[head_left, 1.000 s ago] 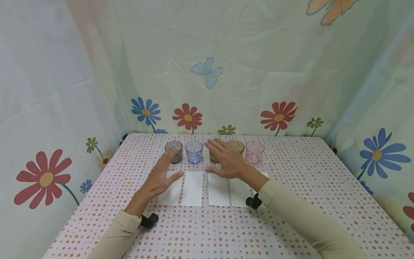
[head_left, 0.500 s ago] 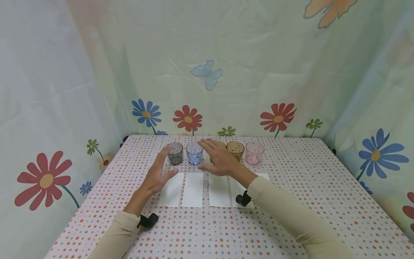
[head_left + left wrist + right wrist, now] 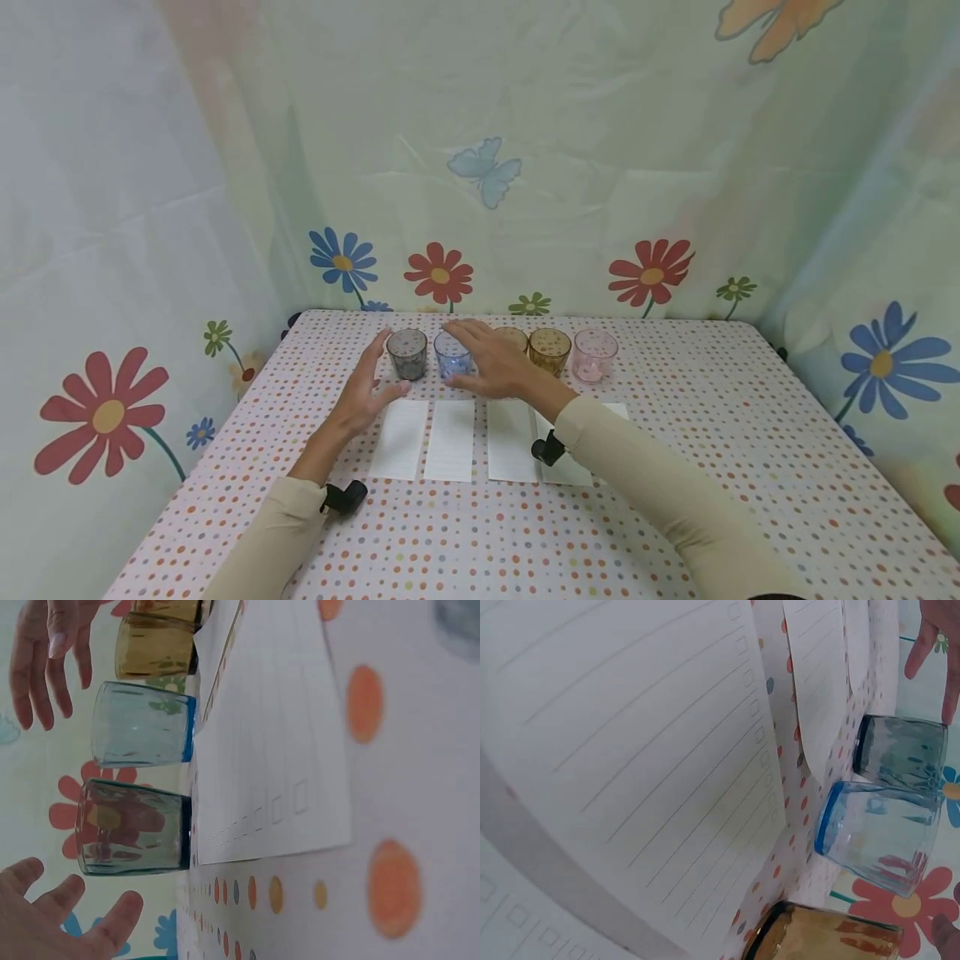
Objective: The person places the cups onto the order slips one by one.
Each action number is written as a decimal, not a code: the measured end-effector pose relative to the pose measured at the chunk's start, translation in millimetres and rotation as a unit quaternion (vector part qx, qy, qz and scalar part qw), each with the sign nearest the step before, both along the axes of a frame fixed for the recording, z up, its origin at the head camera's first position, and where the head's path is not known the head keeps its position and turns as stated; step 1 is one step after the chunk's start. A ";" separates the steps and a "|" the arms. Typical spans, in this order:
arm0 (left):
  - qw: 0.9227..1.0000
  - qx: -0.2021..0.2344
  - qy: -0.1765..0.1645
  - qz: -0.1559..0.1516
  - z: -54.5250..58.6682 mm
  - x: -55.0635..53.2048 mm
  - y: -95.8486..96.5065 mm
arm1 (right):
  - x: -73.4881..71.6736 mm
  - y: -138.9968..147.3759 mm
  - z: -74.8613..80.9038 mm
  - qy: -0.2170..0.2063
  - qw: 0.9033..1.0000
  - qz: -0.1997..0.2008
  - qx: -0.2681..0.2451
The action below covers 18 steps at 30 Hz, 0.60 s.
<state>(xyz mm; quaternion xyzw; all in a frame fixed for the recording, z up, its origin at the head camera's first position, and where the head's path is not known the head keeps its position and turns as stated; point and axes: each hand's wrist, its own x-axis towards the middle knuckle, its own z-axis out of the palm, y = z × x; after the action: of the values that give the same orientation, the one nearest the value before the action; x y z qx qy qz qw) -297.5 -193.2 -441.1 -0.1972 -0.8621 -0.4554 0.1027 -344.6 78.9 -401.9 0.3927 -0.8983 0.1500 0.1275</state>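
Note:
A row of tumblers stands on the dotted tabletop. The grey glass (image 3: 407,357) is leftmost, with the blue glass (image 3: 453,360) beside it, then two amber glasses (image 3: 550,350) and a pink glass (image 3: 594,357). My left hand (image 3: 360,396) is spread at the left of the grey glass; the left wrist view shows a gap between its fingers (image 3: 124,919) and that glass. Fingers extended, my right hand (image 3: 491,365) hovers in front of the blue glass and the left amber glass, partly covering both. Neither hand holds anything.
Several white lined sheets (image 3: 450,442) lie side by side in front of the glasses, the right ones partly under my right forearm. A floral curtain (image 3: 570,125) rises behind the table (image 3: 465,542) and along both sides. Each wrist carries a small black camera (image 3: 345,498).
My right hand has moved left, from in front of the left amber glass towards the blue one. My left hand has shifted slightly left and no longer overlaps the grey glass. The glasses stay put.

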 end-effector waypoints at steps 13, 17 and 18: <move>1.000 0.018 -0.004 0.009 1.0 -15.2 -2.4 | -10.6 -21.5 10.0 -0.045 0.998 -0.032 0.009; 0.999 0.032 -0.008 0.013 -0.1 -18.3 -3.6 | -13.4 -26.4 10.9 -0.053 0.997 -0.043 0.019; 0.999 0.036 -0.010 0.014 -0.3 -18.3 -3.9 | -13.6 -26.9 11.2 -0.055 0.997 -0.045 0.021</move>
<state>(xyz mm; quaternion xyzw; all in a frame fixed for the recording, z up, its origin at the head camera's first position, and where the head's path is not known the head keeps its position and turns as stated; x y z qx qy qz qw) -315.9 -197.0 -441.4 -0.1763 -0.8490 -0.4863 0.1075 -358.2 52.0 -390.6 0.3457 -0.9237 0.1465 0.0765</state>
